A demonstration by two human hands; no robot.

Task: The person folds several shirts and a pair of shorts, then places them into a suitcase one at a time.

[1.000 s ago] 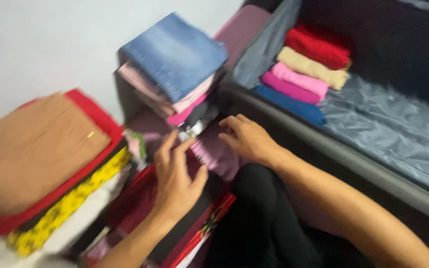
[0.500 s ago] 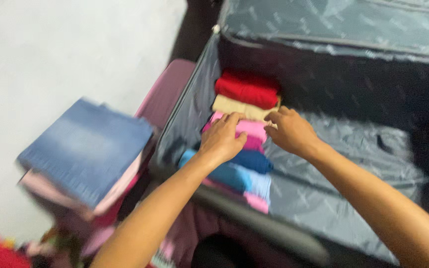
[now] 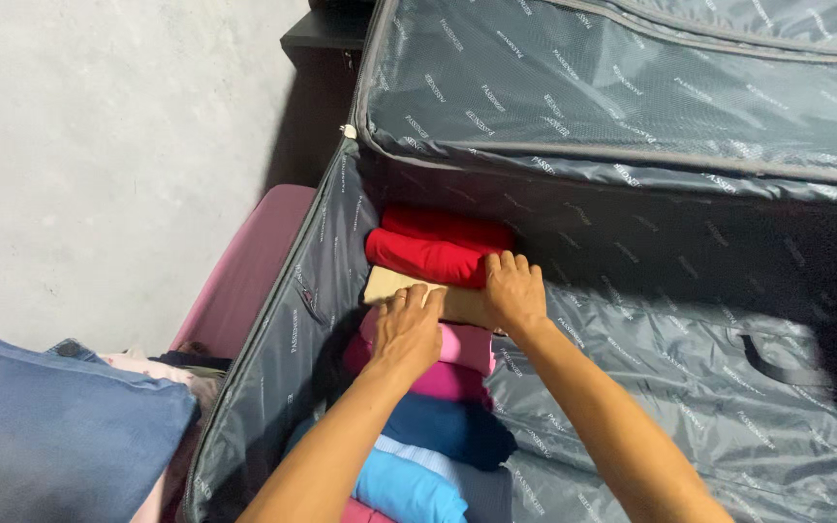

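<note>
An open grey-lined suitcase [image 3: 690,378] holds a row of folded clothes along its left wall, where the left hand [image 3: 407,331] and right hand [image 3: 513,291] press flat, fingers loosely spread, on the beige garment [image 3: 391,284] between red and pink ones.

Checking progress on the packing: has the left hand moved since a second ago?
Yes. The left hand has gone from the clothes pile outside the suitcase over its wall, and now rests on the folded pink garment inside.

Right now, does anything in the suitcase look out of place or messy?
Nothing stands out. The folded clothes sit in a neat row along the left wall of the suitcase. Both hands, left and right, rest on the row.
</note>
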